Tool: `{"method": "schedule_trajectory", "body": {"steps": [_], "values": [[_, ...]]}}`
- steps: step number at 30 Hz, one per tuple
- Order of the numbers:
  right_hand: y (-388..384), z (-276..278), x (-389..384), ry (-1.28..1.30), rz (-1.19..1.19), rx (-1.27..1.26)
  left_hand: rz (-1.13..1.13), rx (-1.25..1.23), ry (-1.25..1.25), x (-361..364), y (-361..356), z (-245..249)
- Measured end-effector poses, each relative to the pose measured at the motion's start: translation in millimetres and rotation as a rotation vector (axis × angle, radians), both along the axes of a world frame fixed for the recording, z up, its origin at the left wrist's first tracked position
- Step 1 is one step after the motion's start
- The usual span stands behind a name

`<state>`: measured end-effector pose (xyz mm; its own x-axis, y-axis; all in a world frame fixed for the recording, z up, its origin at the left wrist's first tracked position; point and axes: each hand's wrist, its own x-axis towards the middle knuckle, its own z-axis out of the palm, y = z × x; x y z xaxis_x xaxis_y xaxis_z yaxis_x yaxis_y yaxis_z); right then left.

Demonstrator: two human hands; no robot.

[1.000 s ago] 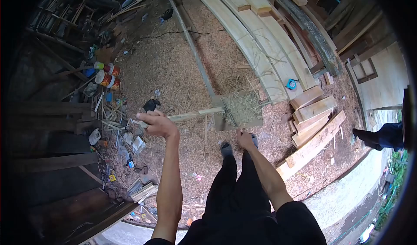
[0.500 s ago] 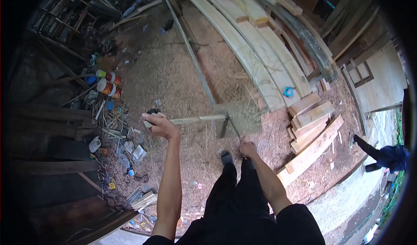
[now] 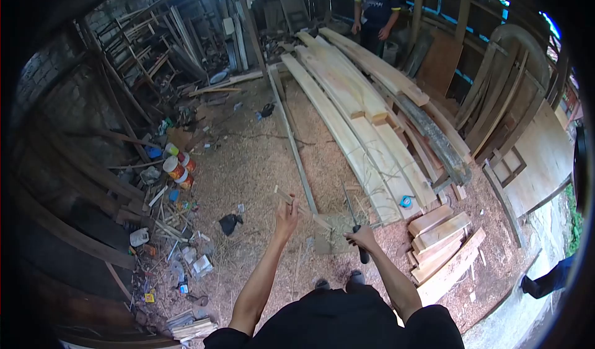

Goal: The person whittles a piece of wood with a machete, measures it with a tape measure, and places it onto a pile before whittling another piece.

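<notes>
My left hand [image 3: 286, 216] is closed round a thin wooden strip [image 3: 282, 193], whose pale end sticks up above the fingers. The strip slants down to the right, towards a flat board [image 3: 331, 242] on the ground. To the right, my right hand [image 3: 364, 239] grips the dark handle of a long, narrow-bladed tool [image 3: 351, 206]. The blade points up and away over the board, and its exact kind is hard to make out. Dry, stringy shavings lie about the board.
Long planks [image 3: 347, 126] are stacked ahead to the right, with a blue tape measure [image 3: 406, 201] on them. Short wood blocks [image 3: 437, 231] lie at the right. Paint buckets [image 3: 171, 167] and scraps are at the left. A person [image 3: 374, 11] stands behind the planks; another person's leg [image 3: 545, 279] shows far right.
The view has tilted up, bringing a person behind the planks into sight. My left hand has moved right, nearer my right hand, with the strip. The tool's blade now points away from me.
</notes>
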<state>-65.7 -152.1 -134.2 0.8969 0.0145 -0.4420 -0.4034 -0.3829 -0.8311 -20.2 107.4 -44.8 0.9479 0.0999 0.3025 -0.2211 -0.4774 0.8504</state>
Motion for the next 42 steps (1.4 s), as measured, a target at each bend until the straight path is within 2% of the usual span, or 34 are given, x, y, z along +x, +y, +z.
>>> {"method": "schedule_trajectory", "body": {"steps": [2, 4, 6, 7, 8, 9, 11, 13, 15, 16, 17, 19, 20, 22, 23, 27, 30, 31, 32, 33, 35, 36, 38, 40, 41, 42], "values": [[11, 17, 24, -0.09, -0.001, 0.068, -0.104, -0.134, 0.152, 9, -8, 5], [25, 35, 44, -0.287, 0.034, -0.003, -0.102, -0.126, 0.094, 18, -15, 0], [36, 47, 63, -0.378, 0.026, -0.027, -0.097, -0.121, 0.038, 27, -24, -4], [43, 63, 70, -0.453, 0.01, -0.046, -0.132, -0.234, 0.001, 30, -29, -2], [46, 80, 74, -0.403, 0.028, -0.023, -0.169, -0.347, -0.036, 34, -32, -1], [48, 88, 82, -0.415, 0.033, -0.024, -0.166, -0.348, -0.049, 35, -36, 8], [53, 100, 95, -0.496, 0.008, 0.12, -0.145, -0.11, -0.067, 29, -41, 32], [57, 135, 94, -0.505, 0.012, 0.132, -0.189, -0.021, -0.048, 28, -44, 52], [59, 168, 94, -0.5, 0.079, 0.371, -0.234, 0.067, -0.031, 31, -46, 58], [60, 191, 87, -0.488, 0.114, 0.53, -0.25, 0.156, -0.165, 36, -46, 56], [60, 190, 93, -0.489, 0.125, 0.527, -0.264, 0.246, -0.295, 39, -45, 52], [58, 184, 103, -0.548, 0.095, 0.341, -0.301, 0.28, -0.266, 35, -42, 67], [58, 183, 104, -0.547, 0.104, 0.339, -0.347, 0.319, -0.235, 33, -40, 76], [59, 189, 101, -0.611, 0.097, 0.516, -0.352, 0.379, -0.231, 30, -39, 84], [60, 188, 101, -0.607, 0.104, 0.513, -0.366, 0.442, -0.227, 28, -38, 87], [68, 190, 97, -0.636, 0.07, 0.555, -0.402, 0.436, -0.11, 26, -33, 94], [77, 188, 98, -0.693, 0.044, 0.588, -0.476, 0.34, -0.198, 32, -30, 84], [79, 186, 100, -0.738, 0.023, 0.583, -0.479, 0.281, -0.305, 33, -30, 82], [78, 186, 101, -0.758, 0.016, 0.425, -0.48, 0.224, -0.411, 33, -29, 81], [79, 183, 105, -0.754, 0.022, 0.427, -0.474, 0.224, -0.408, 29, -30, 83], [82, 175, 111, -0.718, -0.036, 0.48, -0.253, -0.016, -0.244, 15, -35, 87], [84, 180, 108, -0.69, -0.061, 0.507, -0.249, -0.016, -0.242, 9, -39, 78], [86, 172, 114, -0.729, -0.118, 0.508, 0.279, 0.163, -0.415, -14, -51, 48], [86, 165, 124, -0.786, -0.18, 0.462, 0.046, -0.01, -0.155, -40, -60, 29], [85, 161, 128, -0.783, -0.178, 0.467, 0.05, -0.006, -0.153, -43, -63, 17], [84, 163, 127, -0.732, -0.226, 0.501, -0.037, -0.44, 0.204, -43, -66, 1]]}}
